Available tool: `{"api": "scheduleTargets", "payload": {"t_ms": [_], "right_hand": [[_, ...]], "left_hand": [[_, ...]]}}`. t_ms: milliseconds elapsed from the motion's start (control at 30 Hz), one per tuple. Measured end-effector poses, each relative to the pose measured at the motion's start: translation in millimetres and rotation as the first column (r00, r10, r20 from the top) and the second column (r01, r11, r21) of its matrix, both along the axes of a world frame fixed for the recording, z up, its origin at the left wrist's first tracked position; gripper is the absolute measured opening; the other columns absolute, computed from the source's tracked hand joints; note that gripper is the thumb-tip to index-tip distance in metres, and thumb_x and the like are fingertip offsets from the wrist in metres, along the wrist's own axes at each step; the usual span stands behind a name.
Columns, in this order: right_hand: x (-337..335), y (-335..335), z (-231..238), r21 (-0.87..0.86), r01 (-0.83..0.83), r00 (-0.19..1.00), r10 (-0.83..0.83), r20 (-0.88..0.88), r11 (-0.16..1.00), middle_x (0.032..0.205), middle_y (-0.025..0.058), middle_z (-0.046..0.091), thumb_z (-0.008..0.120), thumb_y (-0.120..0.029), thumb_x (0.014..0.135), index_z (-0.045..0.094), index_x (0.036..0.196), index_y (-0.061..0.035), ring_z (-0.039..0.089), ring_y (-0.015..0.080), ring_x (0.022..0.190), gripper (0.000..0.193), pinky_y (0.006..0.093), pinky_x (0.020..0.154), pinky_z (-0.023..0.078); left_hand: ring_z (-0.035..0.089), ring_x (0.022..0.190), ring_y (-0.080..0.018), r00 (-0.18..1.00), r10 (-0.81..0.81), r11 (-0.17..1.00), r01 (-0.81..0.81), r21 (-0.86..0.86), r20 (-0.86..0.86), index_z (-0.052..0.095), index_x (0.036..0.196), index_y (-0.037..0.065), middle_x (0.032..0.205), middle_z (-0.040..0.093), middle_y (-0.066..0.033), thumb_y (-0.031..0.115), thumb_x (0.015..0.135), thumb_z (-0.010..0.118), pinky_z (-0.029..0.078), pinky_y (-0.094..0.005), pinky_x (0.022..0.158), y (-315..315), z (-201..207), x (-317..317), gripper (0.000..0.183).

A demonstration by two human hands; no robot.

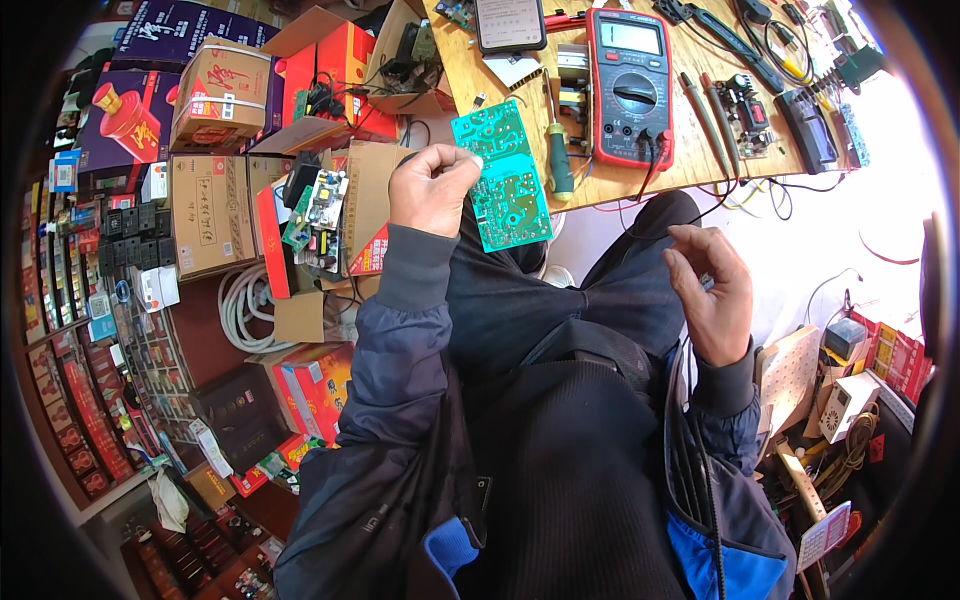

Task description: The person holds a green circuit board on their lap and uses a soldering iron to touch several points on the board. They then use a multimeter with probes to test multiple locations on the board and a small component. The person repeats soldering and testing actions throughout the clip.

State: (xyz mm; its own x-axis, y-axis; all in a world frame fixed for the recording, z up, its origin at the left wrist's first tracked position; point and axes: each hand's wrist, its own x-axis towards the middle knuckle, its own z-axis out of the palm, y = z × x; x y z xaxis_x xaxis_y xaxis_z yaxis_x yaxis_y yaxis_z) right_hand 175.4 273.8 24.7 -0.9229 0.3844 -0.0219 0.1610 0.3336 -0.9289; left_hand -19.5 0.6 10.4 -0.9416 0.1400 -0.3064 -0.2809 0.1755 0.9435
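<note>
My left hand (436, 190) pinches the left edge of a green circuit board (512, 195), its traced, soldered side facing up. The board is held above my lap by the table's front edge. Over my right thigh hovers my right hand (712, 290), fingers loosely curled, a gap between thumb and forefinger and nothing visible in it. A red and dark grey multimeter (632, 125) lies on the table with its display lit and leads plugged in. Two test probes (712, 120) rest right of it. A screwdriver (561, 170) with a green handle lies between the board and the meter.
The wooden table (600, 190) ends just past my knees. On it are a phone (510, 25), a small circuit assembly (745, 112) and cables. Cardboard boxes (215, 205) and a coiled white cable (245, 310) crowd the left. A carton of parts (850, 405) stands at the right.
</note>
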Motion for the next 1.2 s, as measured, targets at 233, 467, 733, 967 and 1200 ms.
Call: {"api": "scheduleTargets", "payload": {"t_ms": [233,467,733,967,1200], "right_hand": [[-1,-2,0,-0.012,0.001,1.000,-0.001,0.002,1.000,0.089,0.0051,0.068,0.075,0.004,0.094,0.075,0.116,0.0037,0.062,0.0078,0.071,0.022,0.0246,0.066,0.050],[-2,-2,-1,-0.006,-0.001,1.000,0.001,0.001,1.000,0.089,0.0048,0.068,0.076,0.004,0.093,0.075,0.116,0.0035,0.061,0.0076,0.071,0.023,0.0244,0.067,0.050],[-3,-2,0,0.009,-0.013,1.000,0.013,-0.004,1.000,0.088,0.0043,0.067,0.076,0.004,0.093,0.074,0.116,0.0029,0.061,0.0077,0.070,0.023,0.0242,0.067,0.050],[-3,-3,0,-0.008,-0.004,1.000,0.004,0.007,1.000,0.088,0.0041,0.067,0.075,0.003,0.094,0.074,0.116,0.0032,0.061,0.0080,0.071,0.022,0.0242,0.067,0.049],[-3,-4,0,-0.005,-0.006,1.000,0.006,0.017,1.000,0.090,0.0043,0.067,0.075,0.003,0.094,0.074,0.116,0.0030,0.062,0.0086,0.073,0.022,0.0252,0.069,0.050]], "left_hand": [[0.056,0.075,-0.0034,0.999,0.020,1.000,-0.019,0.017,-0.040,0.074,0.097,-0.003,0.084,0.066,0.0034,0.004,0.094,0.078,0.047,-0.0220,0.070,4,-2,3,0.008],[0.054,0.071,-0.0023,0.991,0.049,0.997,-0.041,0.069,-0.127,0.073,0.097,-0.003,0.082,0.065,0.0031,-0.001,0.092,0.078,0.045,-0.0206,0.065,6,-9,7,0.007],[0.056,0.072,-0.0029,0.985,0.031,0.999,-0.026,0.033,-0.171,0.073,0.097,-0.003,0.082,0.066,0.0023,-0.001,0.092,0.078,0.048,-0.0212,0.067,3,-11,9,0.008],[0.057,0.075,-0.0033,0.987,0.045,0.997,-0.035,0.065,-0.153,0.073,0.098,-0.004,0.088,0.066,0.0013,-0.001,0.092,0.078,0.049,-0.0216,0.070,2,-13,9,0.008],[0.055,0.074,-0.0021,0.975,0.021,1.000,-0.016,0.026,-0.223,0.073,0.097,-0.003,0.092,0.064,0.0019,-0.002,0.091,0.077,0.048,-0.0219,0.066,-1,-11,10,0.007]]}}
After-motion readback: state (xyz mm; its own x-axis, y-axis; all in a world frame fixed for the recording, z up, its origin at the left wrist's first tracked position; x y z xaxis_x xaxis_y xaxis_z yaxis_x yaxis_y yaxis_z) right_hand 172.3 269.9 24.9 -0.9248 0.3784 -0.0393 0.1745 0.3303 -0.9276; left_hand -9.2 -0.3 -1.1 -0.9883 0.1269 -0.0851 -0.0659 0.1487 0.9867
